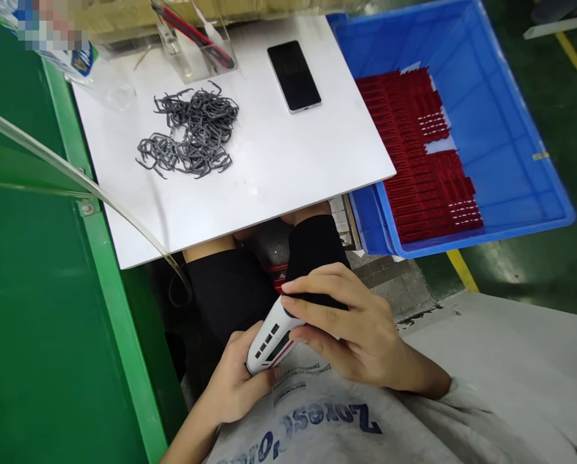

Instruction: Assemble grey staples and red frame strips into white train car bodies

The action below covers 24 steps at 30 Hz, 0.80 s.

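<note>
I hold a white toy train (pixel 271 338) with black windows and a red stripe over my lap, below the table's edge. My left hand (pixel 234 383) is closed round its lower front end. My right hand (pixel 351 325) wraps over its upper part, fingers curled across the top. A pile of grey plastic clips (pixel 191 132) lies on the white table (pixel 278 167) ahead, apart from both hands.
A black phone (pixel 294 75) lies on the table's far side. A clear holder (pixel 196 38) with red and black pieces stands at the back. A blue bin (pixel 505 129) with red plastic parts (pixel 423 154) sits at the right. A green frame (pixel 99 258) and clear tubing border the left.
</note>
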Each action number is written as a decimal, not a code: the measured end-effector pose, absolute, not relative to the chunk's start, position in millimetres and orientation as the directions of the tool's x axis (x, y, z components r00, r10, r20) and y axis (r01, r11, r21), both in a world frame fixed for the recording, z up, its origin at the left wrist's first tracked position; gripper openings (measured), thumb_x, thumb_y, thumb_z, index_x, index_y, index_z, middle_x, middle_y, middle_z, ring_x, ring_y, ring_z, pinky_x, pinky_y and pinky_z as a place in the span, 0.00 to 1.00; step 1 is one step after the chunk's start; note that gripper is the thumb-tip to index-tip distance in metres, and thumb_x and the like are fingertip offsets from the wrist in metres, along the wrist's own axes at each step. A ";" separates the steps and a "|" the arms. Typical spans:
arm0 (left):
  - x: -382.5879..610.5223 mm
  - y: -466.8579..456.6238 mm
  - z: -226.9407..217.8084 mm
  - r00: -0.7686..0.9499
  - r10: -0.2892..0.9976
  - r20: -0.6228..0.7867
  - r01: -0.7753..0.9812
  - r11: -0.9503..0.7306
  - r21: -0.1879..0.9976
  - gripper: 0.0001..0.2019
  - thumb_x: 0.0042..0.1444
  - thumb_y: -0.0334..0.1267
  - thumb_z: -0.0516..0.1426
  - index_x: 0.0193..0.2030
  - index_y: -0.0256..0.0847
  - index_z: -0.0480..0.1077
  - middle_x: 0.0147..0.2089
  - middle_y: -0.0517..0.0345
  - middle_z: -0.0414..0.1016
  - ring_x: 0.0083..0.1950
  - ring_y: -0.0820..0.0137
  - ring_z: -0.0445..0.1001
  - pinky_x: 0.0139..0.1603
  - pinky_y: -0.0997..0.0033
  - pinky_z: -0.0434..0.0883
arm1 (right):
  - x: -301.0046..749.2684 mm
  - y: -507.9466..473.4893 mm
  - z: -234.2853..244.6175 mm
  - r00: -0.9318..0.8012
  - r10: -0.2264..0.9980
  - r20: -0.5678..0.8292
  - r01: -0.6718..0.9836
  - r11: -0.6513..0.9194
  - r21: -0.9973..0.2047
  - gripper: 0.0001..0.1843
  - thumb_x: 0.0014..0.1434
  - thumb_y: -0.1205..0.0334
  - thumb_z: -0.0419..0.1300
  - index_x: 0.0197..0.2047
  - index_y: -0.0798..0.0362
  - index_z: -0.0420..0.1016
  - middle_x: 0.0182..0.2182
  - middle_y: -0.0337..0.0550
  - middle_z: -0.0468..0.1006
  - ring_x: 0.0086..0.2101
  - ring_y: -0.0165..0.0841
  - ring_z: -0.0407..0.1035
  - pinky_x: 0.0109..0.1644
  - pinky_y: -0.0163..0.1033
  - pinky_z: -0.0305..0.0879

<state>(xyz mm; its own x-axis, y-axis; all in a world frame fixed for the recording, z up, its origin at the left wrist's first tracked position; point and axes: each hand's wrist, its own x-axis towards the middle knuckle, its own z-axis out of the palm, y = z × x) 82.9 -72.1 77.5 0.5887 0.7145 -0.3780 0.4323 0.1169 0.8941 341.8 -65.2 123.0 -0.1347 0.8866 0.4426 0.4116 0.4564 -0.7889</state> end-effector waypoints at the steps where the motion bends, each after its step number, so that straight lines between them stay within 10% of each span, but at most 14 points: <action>1: 83.3 -72.4 76.5 0.588 0.715 -0.377 0.432 0.116 0.894 0.04 0.56 0.38 0.60 0.36 0.41 0.73 0.28 0.66 0.68 0.28 0.71 0.62 0.33 0.69 0.61 | 343.3 -64.8 123.9 -0.156 0.877 0.454 0.446 0.472 -0.760 0.17 0.75 0.65 0.67 0.64 0.55 0.83 0.58 0.53 0.87 0.53 0.43 0.79 0.55 0.54 0.83; 7: 85.3 -71.6 75.2 0.603 0.708 -0.368 0.438 0.091 0.894 0.04 0.57 0.37 0.59 0.33 0.42 0.68 0.28 0.66 0.64 0.27 0.72 0.60 0.31 0.70 0.60 | 356.2 -64.7 129.0 -0.276 0.827 0.490 0.574 0.551 -0.606 0.12 0.76 0.63 0.68 0.60 0.53 0.86 0.53 0.45 0.91 0.52 0.40 0.83 0.54 0.50 0.81; 24: 78.2 -64.3 72.4 0.653 0.739 -0.168 0.403 -0.151 0.903 0.08 0.55 0.29 0.56 0.41 0.43 0.69 0.29 0.67 0.66 0.26 0.72 0.62 0.28 0.71 0.58 | 355.0 -79.4 108.5 -0.231 0.772 0.592 0.419 0.628 -0.655 0.20 0.69 0.76 0.71 0.63 0.66 0.82 0.56 0.55 0.89 0.60 0.42 0.83 0.62 0.47 0.90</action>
<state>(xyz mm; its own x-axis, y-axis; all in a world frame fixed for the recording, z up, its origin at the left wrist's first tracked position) 78.2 -64.3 72.4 0.6526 0.7389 -0.1676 0.4026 -0.1507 0.9029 355.0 -79.4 108.5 -0.2306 0.7719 0.5924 0.4191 0.6283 -0.6555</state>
